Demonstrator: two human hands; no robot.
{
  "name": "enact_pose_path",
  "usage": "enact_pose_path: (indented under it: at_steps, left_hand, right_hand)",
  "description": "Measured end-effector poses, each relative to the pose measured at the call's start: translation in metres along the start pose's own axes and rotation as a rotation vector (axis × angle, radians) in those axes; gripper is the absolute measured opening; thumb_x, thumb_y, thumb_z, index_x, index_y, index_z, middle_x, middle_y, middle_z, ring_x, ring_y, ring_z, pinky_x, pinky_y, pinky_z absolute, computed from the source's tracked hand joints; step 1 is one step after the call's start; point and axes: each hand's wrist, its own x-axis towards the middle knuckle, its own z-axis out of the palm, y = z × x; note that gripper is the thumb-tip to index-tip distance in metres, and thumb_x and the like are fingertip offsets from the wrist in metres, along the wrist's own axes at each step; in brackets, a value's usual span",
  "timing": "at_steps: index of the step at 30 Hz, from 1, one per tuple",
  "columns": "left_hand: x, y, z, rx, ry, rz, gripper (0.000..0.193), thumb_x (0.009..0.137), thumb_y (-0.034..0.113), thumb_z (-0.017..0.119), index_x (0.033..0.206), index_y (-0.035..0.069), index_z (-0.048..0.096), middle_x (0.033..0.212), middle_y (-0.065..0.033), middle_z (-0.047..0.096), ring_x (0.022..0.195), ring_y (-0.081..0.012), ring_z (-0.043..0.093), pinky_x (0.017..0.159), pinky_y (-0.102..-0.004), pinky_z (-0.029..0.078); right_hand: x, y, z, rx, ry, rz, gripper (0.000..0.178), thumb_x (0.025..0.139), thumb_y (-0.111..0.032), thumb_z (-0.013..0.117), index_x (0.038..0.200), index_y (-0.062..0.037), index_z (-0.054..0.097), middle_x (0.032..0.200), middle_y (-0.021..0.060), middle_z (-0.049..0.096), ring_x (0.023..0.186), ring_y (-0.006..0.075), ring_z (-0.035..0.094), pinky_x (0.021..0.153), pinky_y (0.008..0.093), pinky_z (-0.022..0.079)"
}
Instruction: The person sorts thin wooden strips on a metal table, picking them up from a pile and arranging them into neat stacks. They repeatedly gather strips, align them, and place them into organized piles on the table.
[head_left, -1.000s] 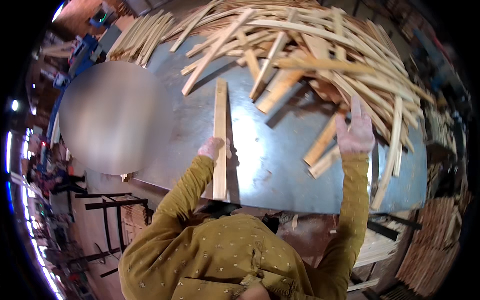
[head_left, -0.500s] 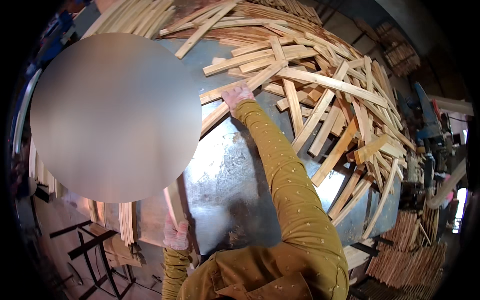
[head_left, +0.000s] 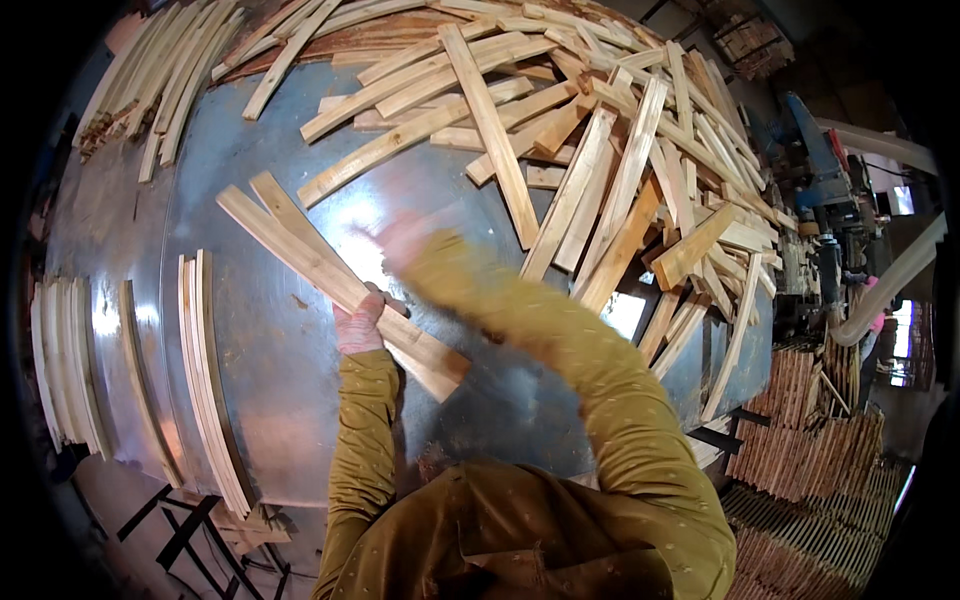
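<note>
My left hand [head_left: 359, 326] is closed around two wooden strips above the metal table. The upper wooden strip [head_left: 290, 245] slants from upper left to lower right, and the second wooden strip [head_left: 425, 372] crosses beneath it at a narrow angle. Motion smears my right hand [head_left: 402, 243], which is just right of the strips and over the table; its fingers cannot be made out. Beyond it lies a loose pile of wooden strips [head_left: 490, 130], heaped at all angles along the far and right side.
Strips stand grouped on the metal table [head_left: 270, 400] at left: a small bundle [head_left: 203, 370], a single strip [head_left: 147, 375] and a wider row [head_left: 68, 365]. More strips [head_left: 160, 70] lie far left. Stacked wood [head_left: 790, 500] and machinery [head_left: 820, 180] are at right.
My left hand has moved up and forward from the table's near edge, now with two strips. My right hand has come off the strip it held by the pile and swung left and nearer.
</note>
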Motion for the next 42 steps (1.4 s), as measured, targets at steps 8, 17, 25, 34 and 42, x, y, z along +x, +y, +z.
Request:
enact_pose_path:
  at_steps: [8,17,25,34,42]
  left_hand:
    - [-0.063,0.004,-0.055,0.332,0.192,0.003,0.038,0.079,-0.010,0.053,0.114,0.003,0.049,0.084,-0.0083,0.057,0.064,-0.0200,0.059,0.054,-0.0334,0.055]
    - [-0.113,0.021,-0.083,0.341,-0.023,-0.002,0.102,0.071,0.021,0.087,0.150,0.005,0.026,0.119,-0.0082,0.053,0.099,-0.0186,0.057,0.083,-0.0291,0.053]
    - [-0.123,0.013,-0.064,0.528,0.027,0.089,0.092,0.068,0.003,0.070,0.148,0.003,0.024,0.107,-0.0152,0.054,0.086,-0.0246,0.058,0.071,-0.0369,0.058]
    - [-0.170,0.102,-0.165,1.652,0.476,-0.250,0.081,0.072,0.026,0.075,0.140,0.002,0.039,0.127,-0.0244,0.055,0.120,-0.0402,0.052,0.104,-0.0424,0.044]
    - [-0.152,0.112,-0.131,1.719,0.508,-0.355,0.092,0.077,0.040,0.073,0.150,0.007,0.027,0.144,-0.0227,0.041,0.131,-0.0400,0.044,0.108,-0.0473,0.039]
  right_hand:
    - [-0.035,0.249,-0.101,-0.588,0.932,0.773,0.080,0.078,-0.045,0.071,0.138,-0.0046,0.036,0.128,0.0190,0.057,0.120,0.0336,0.056,0.097,0.0425,0.047]
    - [-0.050,0.020,0.012,0.457,0.152,0.395,0.072,0.091,-0.047,0.062,0.145,-0.0054,0.038,0.106,0.0208,0.065,0.091,0.0315,0.065,0.079,0.0427,0.052]
    - [-0.027,0.073,0.067,-0.152,0.657,0.060,0.092,0.090,-0.063,0.050,0.152,-0.0007,0.023,0.153,0.0262,0.032,0.143,0.0362,0.030,0.119,0.0428,0.022]
    - [0.000,0.162,-0.030,-0.034,0.656,0.700,0.080,0.085,-0.029,0.062,0.152,-0.0054,0.024,0.137,0.0246,0.049,0.123,0.0400,0.051,0.103,0.0441,0.043]
    - [0.001,0.133,-0.001,-0.155,0.443,0.540,0.071,0.084,-0.020,0.065,0.146,-0.0113,0.032,0.131,0.0234,0.056,0.113,0.0414,0.060,0.100,0.0482,0.045]
